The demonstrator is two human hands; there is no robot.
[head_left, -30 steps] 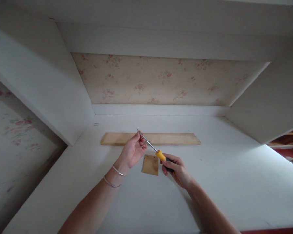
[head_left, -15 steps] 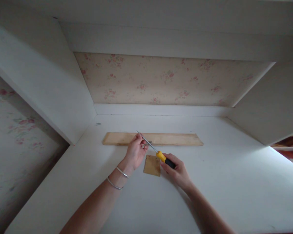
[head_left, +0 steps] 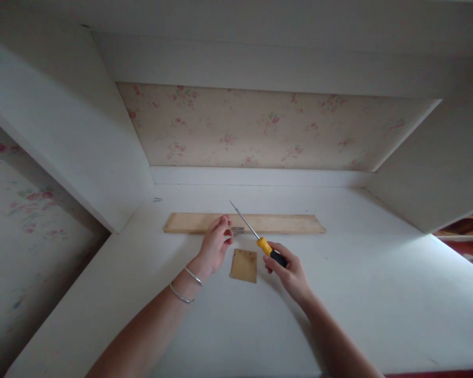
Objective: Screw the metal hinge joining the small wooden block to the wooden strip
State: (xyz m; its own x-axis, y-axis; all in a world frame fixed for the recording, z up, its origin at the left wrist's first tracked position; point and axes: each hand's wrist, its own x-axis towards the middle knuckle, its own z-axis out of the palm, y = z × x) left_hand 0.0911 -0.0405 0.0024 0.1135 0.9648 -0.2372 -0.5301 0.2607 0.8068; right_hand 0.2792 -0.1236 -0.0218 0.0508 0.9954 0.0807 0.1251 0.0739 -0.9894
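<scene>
A yellow-and-black screwdriver [head_left: 260,242] is gripped at its handle by the right hand [head_left: 287,270], fingers clenched around it, with the metal shaft angled up and away over a long wooden strip [head_left: 284,224]. The strip lies flat on a white shelf surface [head_left: 378,294]. The left hand [head_left: 215,245] is set at the strip's near edge, its fingertips [head_left: 223,223] pinched loosely just beside a small metal piece [head_left: 237,230]; whether that piece is actually grasped cannot be told. A small square wooden plate [head_left: 243,265] lies between the two hands. Two thin bangles [head_left: 185,286] are worn on the left wrist. Floral wallpaper [head_left: 260,128] is seen at the back.
</scene>
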